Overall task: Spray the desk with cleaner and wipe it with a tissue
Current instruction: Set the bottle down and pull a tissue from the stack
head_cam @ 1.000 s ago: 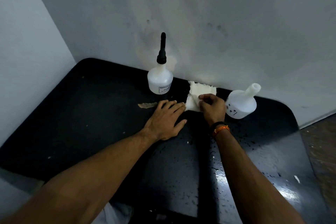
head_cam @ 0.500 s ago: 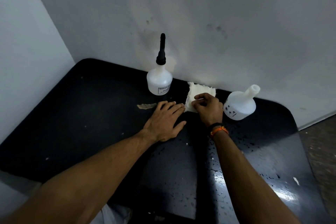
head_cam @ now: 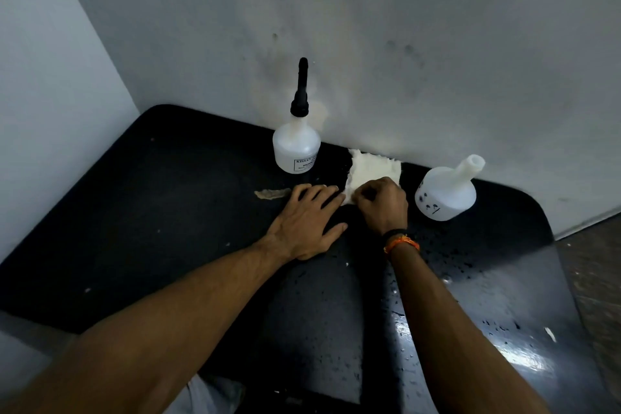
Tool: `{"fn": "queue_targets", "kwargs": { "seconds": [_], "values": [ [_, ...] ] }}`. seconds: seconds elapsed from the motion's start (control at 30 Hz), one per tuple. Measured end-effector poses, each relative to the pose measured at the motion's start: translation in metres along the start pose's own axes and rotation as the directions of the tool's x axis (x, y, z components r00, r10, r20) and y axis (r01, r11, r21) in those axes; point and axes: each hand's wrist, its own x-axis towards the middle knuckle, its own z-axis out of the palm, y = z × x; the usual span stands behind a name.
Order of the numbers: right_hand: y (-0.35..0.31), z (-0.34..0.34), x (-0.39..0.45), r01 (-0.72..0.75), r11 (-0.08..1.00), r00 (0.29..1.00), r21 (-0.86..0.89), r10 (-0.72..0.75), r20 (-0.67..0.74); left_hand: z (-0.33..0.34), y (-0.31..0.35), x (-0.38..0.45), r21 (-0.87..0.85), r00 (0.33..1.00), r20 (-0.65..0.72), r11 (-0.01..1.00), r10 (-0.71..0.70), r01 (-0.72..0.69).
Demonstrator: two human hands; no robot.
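A white tissue (head_cam: 371, 167) lies on the black desk (head_cam: 168, 218) close to the back wall. My right hand (head_cam: 383, 203) has curled fingers pinching the tissue's near edge. My left hand (head_cam: 307, 220) lies flat on the desk just left of it, fingertips at the tissue's left corner. A white cleaner bottle with a tall black nozzle (head_cam: 295, 144) stands upright to the left of the tissue. Droplets of liquid speckle the desk in front of and right of my right hand.
A second white bottle (head_cam: 445, 191) with an open neck stands to the right of the tissue. A brownish scrap (head_cam: 272, 193) lies left of my left hand. Grey walls close the desk at the back and left; floor shows at right.
My right hand has shifted slightly on the tissue, pulling its near edge and spreading it a little flatter. My left hand has stayed in place.
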Motion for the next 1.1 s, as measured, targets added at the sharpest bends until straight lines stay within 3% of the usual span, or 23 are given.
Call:
{"fn": "queue_targets", "kwargs": {
  "seconds": [0.27, 0.5, 0.73, 0.9, 1.1],
  "values": [
    [0.009, -0.007, 0.008, -0.146, 0.96, 0.989, 0.241, 0.143, 0.031, -0.001, 0.0, 0.0, -0.006, 1.0, 0.021, 1.0, -0.003, 0.003],
    [0.009, -0.007, 0.006, -0.118, 0.963, 0.993, 0.242, 0.109, 0.053, -0.019, -0.002, 0.043, -0.105, 0.996, 0.019, 0.991, -0.085, 0.086],
    [0.007, -0.009, 0.007, -0.113, 0.966, 0.991, 0.232, 0.094, 0.09, -0.022, -0.011, 0.071, -0.044, 0.986, 0.168, 0.999, 0.015, -0.008],
    [0.006, -0.014, 0.011, -0.176, 0.947, 0.979, 0.27, 0.139, 0.151, -0.015, -0.016, 0.067, -0.062, 0.991, 0.134, 0.998, 0.017, -0.009],
    [0.0, -0.01, 0.019, -0.177, 0.961, 0.983, 0.212, 0.162, 0.087, -0.003, -0.014, 0.057, -0.03, 0.999, 0.053, 1.0, 0.008, -0.006]
  ]
}}
